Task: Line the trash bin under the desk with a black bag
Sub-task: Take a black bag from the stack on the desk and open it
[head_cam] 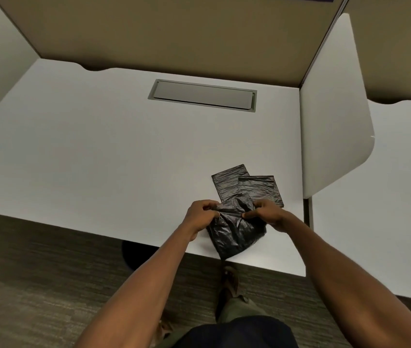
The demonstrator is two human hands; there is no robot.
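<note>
A crumpled black bag [235, 232] hangs over the front edge of the white desk [99, 151]. My left hand [200, 217] pinches its top left edge and my right hand [267, 213] pinches its top right edge, both closed on the plastic. Just behind them two more folded black bags [247, 185] lie flat on the desk, overlapping each other. A dark round shape [134, 254] shows under the desk's front edge, left of my arm; it may be the trash bin, mostly hidden.
A grey cable hatch [203, 94] is set into the desk near the back. Tan partition walls [174, 33] close the back, and a white divider panel [332, 136] stands on the right. Grey carpet [36, 272] lies below, with my foot [229, 277] near the desk edge.
</note>
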